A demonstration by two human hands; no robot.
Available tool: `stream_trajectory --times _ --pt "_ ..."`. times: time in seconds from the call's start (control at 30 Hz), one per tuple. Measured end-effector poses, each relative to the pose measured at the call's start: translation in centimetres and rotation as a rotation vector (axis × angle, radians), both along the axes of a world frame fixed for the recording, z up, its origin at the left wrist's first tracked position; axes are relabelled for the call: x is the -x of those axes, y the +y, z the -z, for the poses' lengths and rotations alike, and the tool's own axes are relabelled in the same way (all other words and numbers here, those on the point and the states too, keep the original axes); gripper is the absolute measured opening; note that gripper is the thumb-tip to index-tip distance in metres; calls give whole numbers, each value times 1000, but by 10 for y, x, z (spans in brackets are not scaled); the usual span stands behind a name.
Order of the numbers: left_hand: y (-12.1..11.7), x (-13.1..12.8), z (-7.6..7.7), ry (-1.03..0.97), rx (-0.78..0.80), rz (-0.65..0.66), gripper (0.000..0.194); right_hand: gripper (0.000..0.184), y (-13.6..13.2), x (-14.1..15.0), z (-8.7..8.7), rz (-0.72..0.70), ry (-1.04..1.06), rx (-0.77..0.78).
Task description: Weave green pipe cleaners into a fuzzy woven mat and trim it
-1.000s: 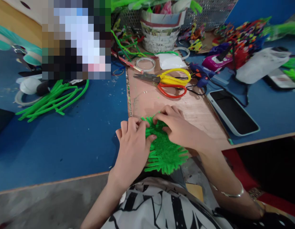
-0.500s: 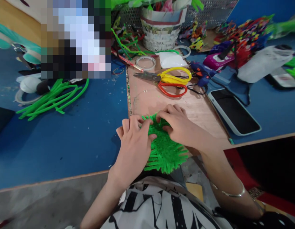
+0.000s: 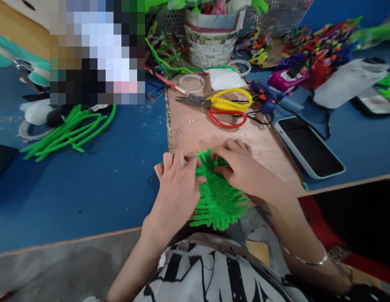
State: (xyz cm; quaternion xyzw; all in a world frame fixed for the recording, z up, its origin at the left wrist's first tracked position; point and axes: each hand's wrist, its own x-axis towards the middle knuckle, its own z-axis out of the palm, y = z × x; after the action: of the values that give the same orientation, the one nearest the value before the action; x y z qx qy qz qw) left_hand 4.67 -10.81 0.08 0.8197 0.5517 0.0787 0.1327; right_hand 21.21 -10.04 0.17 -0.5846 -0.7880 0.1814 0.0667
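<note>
A woven mat of fuzzy green pipe cleaners [image 3: 221, 199] lies at the near edge of the wooden board, its loose ends fringing out at the left and bottom. My left hand [image 3: 179, 180] grips its upper left edge, fingers curled and the thumb on top. At the upper right of the mat, my right hand [image 3: 237, 165] is closed on it, thumb and index finger bent toward each other. The fingertips of both hands are partly hidden. Beyond the hands lie scissors [image 3: 218, 105] with one yellow and one red handle.
Loose green pipe cleaners [image 3: 71, 134] lie on the blue table to the left. A phone [image 3: 311, 147] rests at the right. Behind the scissors are a tape roll [image 3: 191, 84], a glue gun [image 3: 265, 98] with its cord, and a paper-woven basket [image 3: 212, 42].
My right hand has shifted slightly to the right along the mat's upper edge. My left hand stays nearly in place on the left edge.
</note>
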Motion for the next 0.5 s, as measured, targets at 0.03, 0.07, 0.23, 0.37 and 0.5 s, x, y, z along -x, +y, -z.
stream_trajectory --times 0.03,0.07,0.23,0.37,0.5 --pt "-1 0 1 -6 -3 -4 12 19 1 0 0 -9 -4 -1" --pt "-2 0 1 -14 -8 -12 13 18 2 -1 0 -14 -3 -1" --pt "-8 -1 2 -30 -35 -53 21 12 0 -2 -1 9 43 -15" --pt "-8 0 3 -25 -24 -27 20 8 -3 -5 0 44 36 -33" --pt "-4 0 3 -32 -8 -4 17 11 -2 -8 4 26 15 -40"
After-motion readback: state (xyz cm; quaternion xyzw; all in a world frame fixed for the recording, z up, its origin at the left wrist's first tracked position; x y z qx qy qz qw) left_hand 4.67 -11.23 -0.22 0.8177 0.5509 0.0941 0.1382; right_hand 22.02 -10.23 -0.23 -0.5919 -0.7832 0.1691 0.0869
